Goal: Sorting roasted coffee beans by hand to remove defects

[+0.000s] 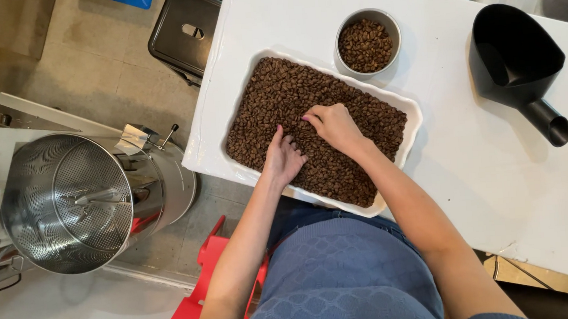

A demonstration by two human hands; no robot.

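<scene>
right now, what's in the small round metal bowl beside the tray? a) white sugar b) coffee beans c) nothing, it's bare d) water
b: the small metal bowl on the white table holds brown coffee beans, the same kind that fill the white tray where the left hand and right hand rest.

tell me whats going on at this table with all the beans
A person in a blue knit top has both hands in a white rectangular tray spread with roasted coffee beans. The left hand lies flat on the beans near the tray's near edge; the right hand rests beside it with fingers curled into the beans. A small metal bowl of beans stands just beyond the tray, and a black scoop lies to the right on the white table.
</scene>
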